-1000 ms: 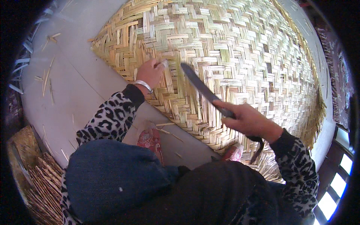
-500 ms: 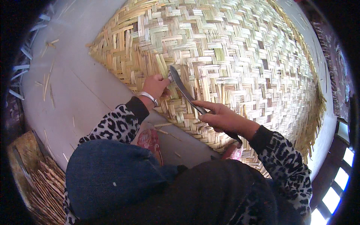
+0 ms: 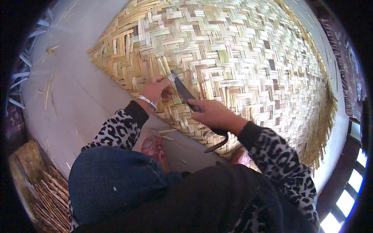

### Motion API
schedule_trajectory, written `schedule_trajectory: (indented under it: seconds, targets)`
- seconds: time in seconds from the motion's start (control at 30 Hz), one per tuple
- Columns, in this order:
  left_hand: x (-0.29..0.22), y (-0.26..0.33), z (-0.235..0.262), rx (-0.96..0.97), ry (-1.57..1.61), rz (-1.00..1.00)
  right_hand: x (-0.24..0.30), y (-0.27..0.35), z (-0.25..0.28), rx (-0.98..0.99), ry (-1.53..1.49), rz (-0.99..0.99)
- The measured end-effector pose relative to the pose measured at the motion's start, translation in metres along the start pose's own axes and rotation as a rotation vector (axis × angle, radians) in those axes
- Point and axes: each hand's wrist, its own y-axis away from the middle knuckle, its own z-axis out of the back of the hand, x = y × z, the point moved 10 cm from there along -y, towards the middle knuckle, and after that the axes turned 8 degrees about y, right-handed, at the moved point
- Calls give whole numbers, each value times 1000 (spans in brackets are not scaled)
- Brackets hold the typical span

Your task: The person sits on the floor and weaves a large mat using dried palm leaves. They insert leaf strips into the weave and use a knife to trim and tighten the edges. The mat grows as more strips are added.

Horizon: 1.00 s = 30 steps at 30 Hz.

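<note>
Two bare hands meet at the near edge of a large woven mat of pale yellow-green bamboo strips (image 3: 241, 62), which lies flat on the smooth grey floor (image 3: 77, 97) and fills most of the upper view. The right hand (image 3: 211, 114), fingers wrapped tight around the dark curved handle, holds a long knife with a dull grey blade (image 3: 182, 90) whose tip rests on the weave just beside the left hand (image 3: 155, 88). That left hand, a silver bangle (image 3: 147, 101) at its wrist, presses on the strips with fingers bent and close together, while loose bamboo slivers (image 3: 48, 91) lie scattered on the floor to the left.
</note>
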Motion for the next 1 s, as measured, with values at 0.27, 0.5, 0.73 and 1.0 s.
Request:
schedule_trajectory:
  seconds: [0.27,0.5,0.73,1.0]
  targets:
    - [-8,0,9,-84,-81,-27,-2,-18,-13,-180,113,-95]
    - [30,4,9,-73,-107,287,-2,-33,-11,-151,251,-139]
    - [-9,-15,3,-88,-260,152,2,-31,-12,-143,317,-126]
    - [-53,8,-12,-110,-1140,-474,12,-26,-12,-95,437,-131]
